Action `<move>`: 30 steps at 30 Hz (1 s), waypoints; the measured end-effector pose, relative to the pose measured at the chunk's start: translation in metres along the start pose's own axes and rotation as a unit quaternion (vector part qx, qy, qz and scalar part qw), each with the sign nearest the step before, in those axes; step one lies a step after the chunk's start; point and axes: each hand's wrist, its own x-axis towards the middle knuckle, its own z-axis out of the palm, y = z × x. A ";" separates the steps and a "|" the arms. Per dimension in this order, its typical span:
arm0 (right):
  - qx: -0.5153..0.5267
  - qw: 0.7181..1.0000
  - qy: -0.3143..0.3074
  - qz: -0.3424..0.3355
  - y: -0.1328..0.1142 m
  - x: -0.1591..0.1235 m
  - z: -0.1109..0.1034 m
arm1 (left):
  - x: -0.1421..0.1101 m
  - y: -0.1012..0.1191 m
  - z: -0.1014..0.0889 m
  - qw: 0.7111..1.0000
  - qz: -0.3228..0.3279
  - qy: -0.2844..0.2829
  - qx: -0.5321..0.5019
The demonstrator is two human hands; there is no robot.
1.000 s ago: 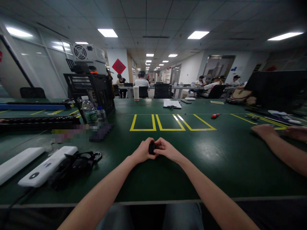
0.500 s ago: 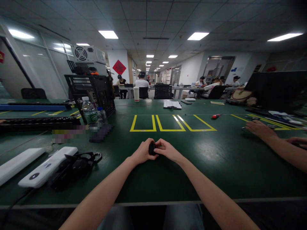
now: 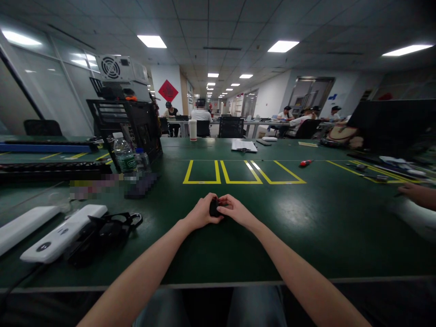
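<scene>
A small black object [image 3: 214,208], its kind too small and dark to make out, is held between my two hands just above the green table [image 3: 245,254]. My left hand [image 3: 201,212] is curled around its left side, thumb toward me and fingers at the far side. From the right, my right hand [image 3: 234,210] pinches at it with thumb and fingertips. The fingers cover much of its outline. Beyond my hands lie yellow tape outlines [image 3: 240,182] on the tabletop.
To the left lie white power strips [image 3: 64,234], black straps with a metal clip [image 3: 112,227], a water bottle [image 3: 124,154] and an open computer case [image 3: 131,127]. A clipboard [image 3: 244,146] and red screwdriver [image 3: 305,163] sit farther back. A co-worker's hand [image 3: 417,194] is at the right edge.
My hands keep their hold on the black object, almost unmoved. The view has shifted slightly. At the right, the co-worker's arm has drawn back toward the edge, leaving small tools on the table.
</scene>
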 end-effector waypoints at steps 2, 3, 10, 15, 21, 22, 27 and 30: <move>0.005 1.000 -0.009 0.006 0.000 0.000 0.000 | 0.000 0.000 0.000 1.000 0.001 0.002 0.006; 0.010 1.000 -0.018 0.005 0.000 0.000 0.000 | 0.000 -0.001 0.000 1.000 0.002 0.003 0.010; 0.022 0.998 -0.042 -0.035 -0.003 -0.004 0.000 | 0.000 -0.004 0.002 1.000 0.017 0.005 0.015; 0.003 0.999 0.002 -0.040 -0.002 -0.002 0.001 | 0.001 -0.004 0.002 1.000 0.022 0.004 0.015; -0.009 1.000 0.004 -0.016 0.003 0.001 0.001 | 0.001 -0.007 0.004 1.000 0.016 0.012 0.022; -0.003 1.000 -0.008 -0.024 0.003 0.001 0.001 | 0.001 -0.008 0.004 0.999 0.018 0.015 0.024; 0.017 0.998 -0.037 -0.054 0.003 0.000 0.000 | 0.001 -0.006 0.004 0.999 0.032 0.016 0.022; 0.004 0.998 -0.020 -0.056 0.004 0.000 0.001 | 0.001 -0.005 0.004 0.999 0.024 0.013 0.023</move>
